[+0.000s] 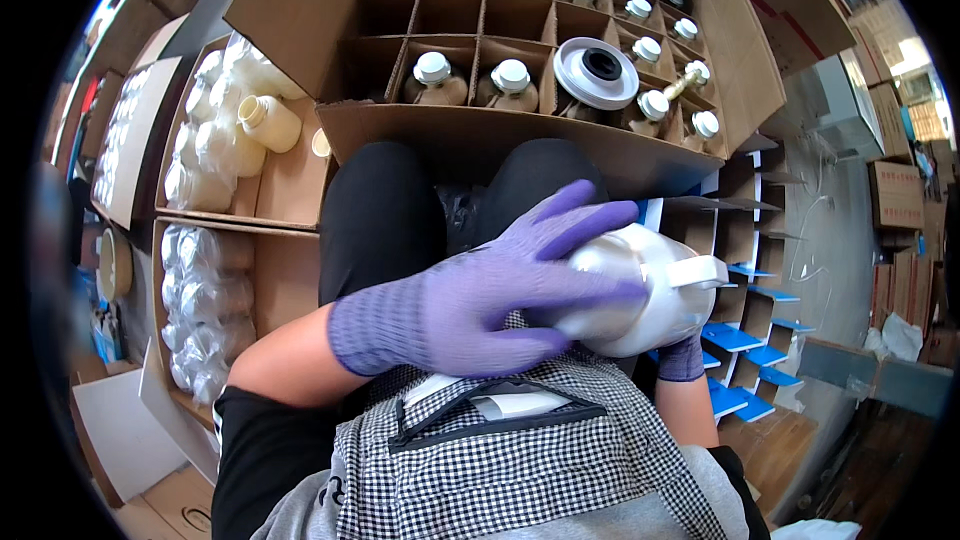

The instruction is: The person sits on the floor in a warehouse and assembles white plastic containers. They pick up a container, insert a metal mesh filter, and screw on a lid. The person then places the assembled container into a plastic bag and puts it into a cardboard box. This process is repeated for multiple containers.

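My left hand (490,305), in a purple knit glove, reaches across a shiny white rounded bottle (625,325) above my lap. Its fingers are spread, and a few blur over the bottle's surface. A white cap-like end (697,272) points to the right. My right hand (682,358) comes up behind and under the bottle; only the glove's cuff shows plainly, its fingers hidden. In front of my knees stands a divided carton (520,135) with several white-capped bottles (511,78) in its cells. A white reel with a black core (597,73) rests on the dividers.
To the left are a carton of cream-coloured plastic bottles (268,125) and another of clear plastic-wrapped containers (205,305). Cardboard dividers with blue pieces (735,338) stand close on the right. Brown cartons (897,195) are stacked farther right. Raised carton flaps (295,15) jut out ahead.
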### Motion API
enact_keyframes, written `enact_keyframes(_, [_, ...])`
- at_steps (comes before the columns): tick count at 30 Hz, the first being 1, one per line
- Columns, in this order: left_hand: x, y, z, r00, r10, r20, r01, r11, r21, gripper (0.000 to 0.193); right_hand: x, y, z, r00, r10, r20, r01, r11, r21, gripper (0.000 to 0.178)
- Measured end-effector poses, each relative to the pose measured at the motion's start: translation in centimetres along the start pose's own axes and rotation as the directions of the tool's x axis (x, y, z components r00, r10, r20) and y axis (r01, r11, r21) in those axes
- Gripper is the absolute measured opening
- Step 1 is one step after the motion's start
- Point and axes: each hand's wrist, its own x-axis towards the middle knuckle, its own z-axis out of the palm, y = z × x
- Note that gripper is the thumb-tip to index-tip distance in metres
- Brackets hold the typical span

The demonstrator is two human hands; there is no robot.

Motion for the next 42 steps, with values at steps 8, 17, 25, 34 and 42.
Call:
enact_keyframes(8, [-0.9, 3.6, -0.6, 0.962, -0.219, 0.161, 0.152, 0.924, 0.35, 0.091, -0.4, -0.3, -3.1, 1.0, -0.013, -0.013, 0.005, 0.858, -0.514, 0.064])
enact_keyframes(17, [-2.8, 2.9, 0.1, 0.991, -0.135, -0.025, 0.137, 0.961, 0.241, 0.077, 0.9, -1.0, 0.9, 0.997, 0.074, 0.009, -0.03, 0.518, -0.855, 0.077])
enact_keyframes(25, [-6.6, -1.6, -3.3, 0.856, -0.419, -0.302, 0.467, 0.878, 0.104, 0.07, 6.2, -2.2, 24.0, 0.941, 0.315, 0.124, 0.141, -0.033, -0.989, 0.06])
enact_keyframes(34, [-14.4, -4.4, -5.7, 0.444, -0.554, -0.704, 0.191, 0.826, -0.53, 0.034, 26.3, -6.2, 22.7, 0.927, -0.165, 0.337, 0.06, -0.822, -0.566, 0.091])
enact_keyframes(42, [-16.8, -4.2, -5.7, 0.489, -0.546, -0.68, 0.107, 0.812, -0.574, 0.034, 23.0, -8.2, 19.9, 0.987, -0.079, 0.14, 0.137, -0.048, -0.989, 0.077])
